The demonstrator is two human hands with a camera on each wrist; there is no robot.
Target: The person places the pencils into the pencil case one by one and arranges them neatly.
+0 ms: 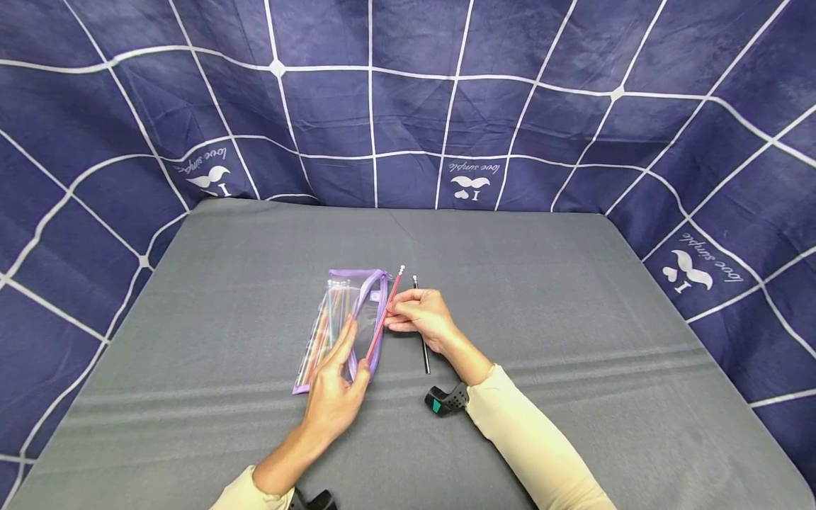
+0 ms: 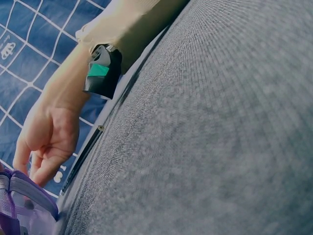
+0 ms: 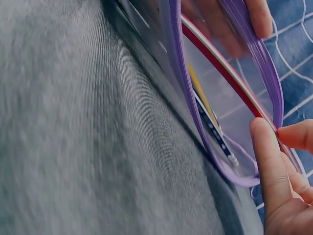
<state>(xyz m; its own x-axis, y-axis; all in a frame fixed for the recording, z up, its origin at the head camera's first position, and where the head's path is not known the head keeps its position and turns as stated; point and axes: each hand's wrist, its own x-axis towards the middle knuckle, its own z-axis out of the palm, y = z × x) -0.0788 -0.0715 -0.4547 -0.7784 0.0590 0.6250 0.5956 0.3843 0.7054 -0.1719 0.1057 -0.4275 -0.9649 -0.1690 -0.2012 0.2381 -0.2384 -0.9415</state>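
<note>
A clear pencil pouch with purple zip edging lies at the table's middle, its zip side gaping. Several pencils show through the plastic. My left hand holds the pouch, its fingers over the clear side and its thumb at the purple edge. My right hand pinches a red pencil near its upper end between thumb and fingers. In the right wrist view, the red pencil slants through the opening between both zip edges. A black pencil lies on the table beneath my right hand.
The grey table runs back to a blue curtain with white grid lines. A black wrist device with a green patch sits at my right wrist. Another shows at the left wrist.
</note>
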